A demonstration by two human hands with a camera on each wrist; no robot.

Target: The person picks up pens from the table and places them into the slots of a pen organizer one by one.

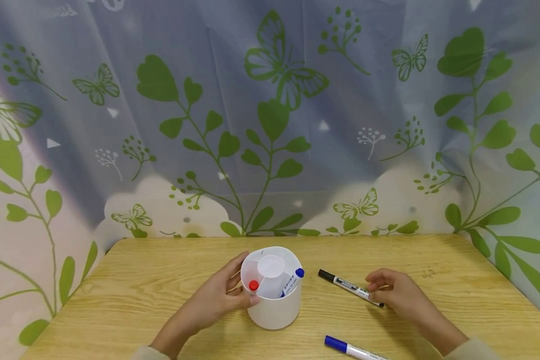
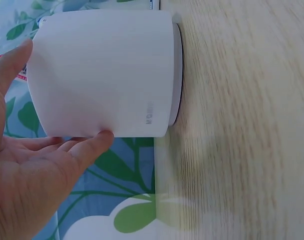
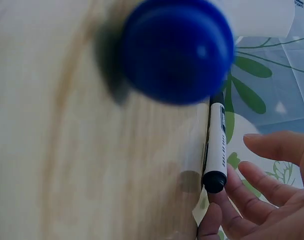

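Observation:
A white round pen holder (image 1: 274, 314) stands on the table, with a red-ended marker (image 1: 253, 285) and a blue-ended marker (image 1: 291, 283) in its compartments. My left hand (image 1: 209, 299) holds it from the left, thumb at the front near the rim and fingers round the far side. To its right lies a black-capped whiteboard marker (image 1: 348, 286), slanting across the wood. My right hand (image 1: 400, 294) is at this marker's near end, fingers loosely bent around it; in the right wrist view the thumb stands apart from the barrel (image 3: 218, 135).
A blue-capped marker (image 1: 337, 344) lies at the front edge of the head view; its cap (image 3: 178, 52) looms large in the right wrist view. Behind the wooden table (image 1: 171, 260) hangs a curtain (image 1: 234, 100) printed with leaves and butterflies.

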